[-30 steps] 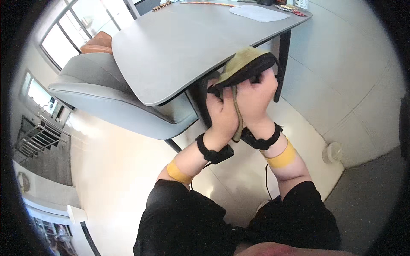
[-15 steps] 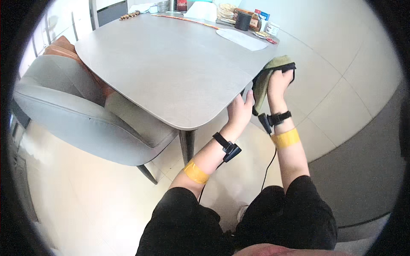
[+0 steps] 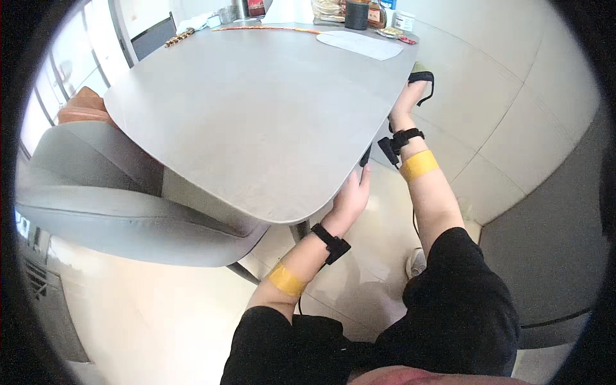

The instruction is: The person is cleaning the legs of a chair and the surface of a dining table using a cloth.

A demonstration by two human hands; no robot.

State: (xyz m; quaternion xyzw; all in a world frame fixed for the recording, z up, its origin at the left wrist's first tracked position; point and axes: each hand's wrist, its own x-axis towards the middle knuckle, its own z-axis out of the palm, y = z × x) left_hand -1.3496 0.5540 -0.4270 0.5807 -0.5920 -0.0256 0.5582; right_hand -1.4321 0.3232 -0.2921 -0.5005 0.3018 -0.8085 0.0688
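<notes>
Grey table (image 3: 256,109), left hand (image 3: 350,199) at edge

One grey table (image 3: 256,122), one grey chair (image 3: 109,212), two hands, two yellow wristbands, two black wrist straps.

Both forearms rise from the lower middle of the frame, each with a yellow band and a black strap at the wrist. The left hand (image 3: 350,199) sits at centre frame, fingers stretched upward and partly hidden, palm turned away. The right hand (image 3: 408,102) reaches further, into the upper right, arm nearly straight, its fingers curled and mostly out of sight.
</notes>
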